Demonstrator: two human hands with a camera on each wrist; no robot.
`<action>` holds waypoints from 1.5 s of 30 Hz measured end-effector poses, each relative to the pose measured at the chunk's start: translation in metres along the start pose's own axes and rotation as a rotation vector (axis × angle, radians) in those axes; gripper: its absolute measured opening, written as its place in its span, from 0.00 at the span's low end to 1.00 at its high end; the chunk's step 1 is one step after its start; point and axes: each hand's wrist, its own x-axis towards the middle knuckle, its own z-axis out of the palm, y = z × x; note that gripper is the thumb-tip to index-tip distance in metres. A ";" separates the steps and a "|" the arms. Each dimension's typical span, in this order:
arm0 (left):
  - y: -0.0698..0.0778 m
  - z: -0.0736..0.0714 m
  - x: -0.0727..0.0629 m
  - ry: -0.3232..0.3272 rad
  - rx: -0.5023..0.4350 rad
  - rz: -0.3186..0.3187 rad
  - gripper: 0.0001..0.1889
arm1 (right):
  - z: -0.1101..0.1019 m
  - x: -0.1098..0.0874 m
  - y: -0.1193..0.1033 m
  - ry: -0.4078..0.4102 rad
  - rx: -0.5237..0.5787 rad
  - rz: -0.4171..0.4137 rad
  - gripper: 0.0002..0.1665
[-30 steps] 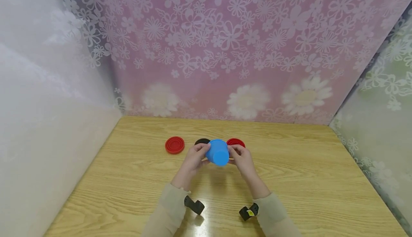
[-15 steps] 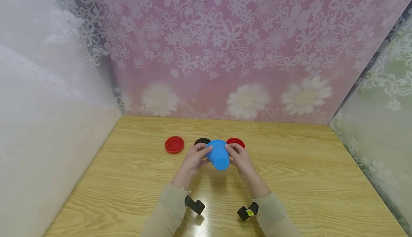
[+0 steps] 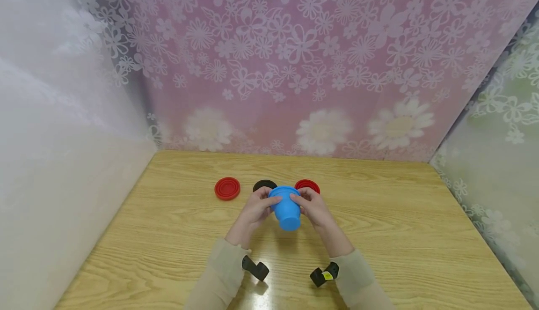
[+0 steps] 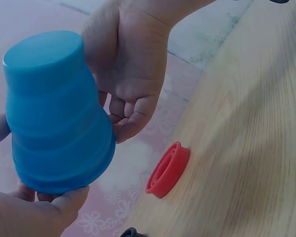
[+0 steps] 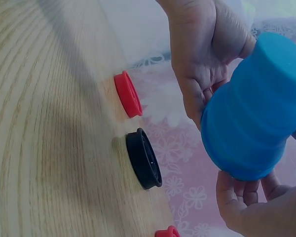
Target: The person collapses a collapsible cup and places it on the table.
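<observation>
A blue collapsible cup (image 3: pixel 286 209) is held in the air above the table, stretched to its full stepped height, its narrow base tipped toward me. My left hand (image 3: pixel 257 204) grips its left side near the wide rim, thumb on the wall. On the opposite side my right hand (image 3: pixel 313 205) holds it the same way. Both wrist views show the cup (image 4: pixel 59 113) with its ringed wall and flat base; its inside is hidden. Behind the hands lie a flat black collapsed cup (image 5: pixel 143 159) and a red one (image 3: pixel 307 186), both partly covered in the head view.
Another red collapsed cup (image 3: pixel 227 188) lies farther left on the wooden table (image 3: pixel 168 235). Patterned pink sheeting (image 3: pixel 269 66) closes off the back, with pale panels at both sides. A small black camera device is strapped to each wrist.
The blue cup has lengthened and its base has come down toward me, so its steps now show. Both thumbs have slid inward over its wall. The collapsed cups stay in place.
</observation>
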 end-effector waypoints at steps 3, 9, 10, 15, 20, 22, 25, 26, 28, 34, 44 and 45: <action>0.000 0.001 0.001 0.043 0.042 0.023 0.09 | -0.001 0.001 0.000 -0.016 0.024 -0.001 0.19; -0.001 0.002 0.002 0.161 0.157 0.068 0.13 | -0.004 0.003 0.001 -0.088 0.151 0.010 0.15; -0.001 0.002 0.002 0.165 0.160 0.075 0.13 | -0.005 0.003 0.001 -0.096 0.160 0.006 0.14; 0.002 0.004 0.001 0.156 0.194 0.107 0.14 | -0.007 0.004 0.004 -0.060 0.141 -0.026 0.17; 0.012 0.011 -0.007 0.155 0.273 0.142 0.16 | -0.008 0.005 0.006 0.022 0.031 -0.062 0.21; 0.013 0.012 -0.008 0.150 0.304 0.159 0.17 | -0.008 0.005 0.007 0.056 -0.020 -0.071 0.21; 0.012 0.011 -0.006 0.141 0.342 0.185 0.17 | -0.009 0.004 0.007 0.094 -0.085 -0.093 0.22; 0.012 0.011 -0.005 0.137 0.354 0.195 0.17 | -0.009 0.003 0.006 0.106 -0.107 -0.101 0.22; 0.012 0.012 -0.005 0.135 0.376 0.212 0.16 | -0.009 0.003 0.006 0.124 -0.147 -0.119 0.22; 0.013 0.016 -0.006 0.118 0.439 0.300 0.13 | -0.009 0.002 0.006 0.168 -0.209 -0.171 0.19; 0.014 0.022 -0.007 0.168 0.494 0.328 0.14 | -0.007 0.006 0.012 0.272 -0.443 -0.446 0.15; 0.014 0.022 -0.007 0.156 0.479 0.323 0.14 | -0.007 0.006 0.012 0.276 -0.447 -0.460 0.14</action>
